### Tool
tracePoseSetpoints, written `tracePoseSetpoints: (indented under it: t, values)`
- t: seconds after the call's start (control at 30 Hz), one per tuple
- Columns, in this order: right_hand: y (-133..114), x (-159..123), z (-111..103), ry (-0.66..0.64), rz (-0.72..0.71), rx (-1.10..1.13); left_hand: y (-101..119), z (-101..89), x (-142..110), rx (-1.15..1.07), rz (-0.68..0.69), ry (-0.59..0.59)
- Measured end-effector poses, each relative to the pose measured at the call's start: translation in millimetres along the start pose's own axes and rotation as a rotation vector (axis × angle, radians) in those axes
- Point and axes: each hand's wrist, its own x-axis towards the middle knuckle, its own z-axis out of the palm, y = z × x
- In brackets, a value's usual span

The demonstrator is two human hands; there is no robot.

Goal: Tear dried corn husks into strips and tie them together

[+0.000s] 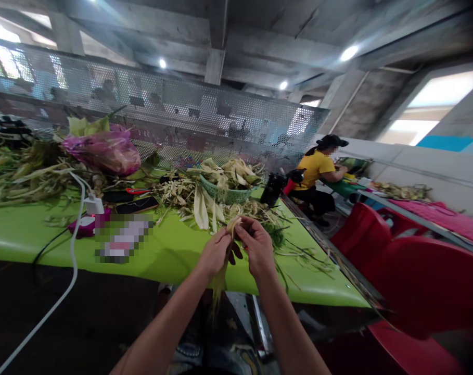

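Over the front part of the green-covered table, my left hand (214, 253) pinches a pale yellow corn husk bundle (233, 225). Its thin strands hang down past the table edge. My right hand (258, 247) grips the top of the same bundle between thumb and fingers, close beside the left. Just beyond both hands, a green plastic basket (227, 196) holds dry corn husks (236, 172). Loose pale husks (201, 207) spill in front of it, and green scraps (276, 234) lie to the right of my hands.
A power strip (84, 225) with a white cable, a phone (137, 205) and a pink bag (103, 148) lie at left. A black bottle-like object (274, 188) stands right of the basket. Red chairs (427, 281) and a seated person in yellow (316, 169) are at right.
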Motion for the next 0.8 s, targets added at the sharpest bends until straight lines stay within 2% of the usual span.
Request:
tracePoseSetpoints:
  t: [0.27,0.43,0.63,0.7,0.8]
  values:
    - [-2.1,1.4,-4.1,-0.028,-0.041,-0.011,3.3,1.4,-0.2,0.046,0.000,-0.016]
    - [-3.4,1.1,-3.6,-0.022,-0.064,-0.051,3.7,2.6,-0.4,-0.114,0.031,0.050]
    - [-2.0,1.4,-6.9,0.008,-0.082,-0.044,1.8,-2.9,2.3,-0.191,-0.055,0.072]
    - [-5.0,0.9,-9.4,-0.019,-0.081,-0.044,-0.2,-6.5,5.0,-0.159,-0.070,0.106]
    - [-11.2,-0.8,-10.7,-0.147,-0.039,-0.056,-5.3,-10.0,10.9,-0.101,0.009,0.140]
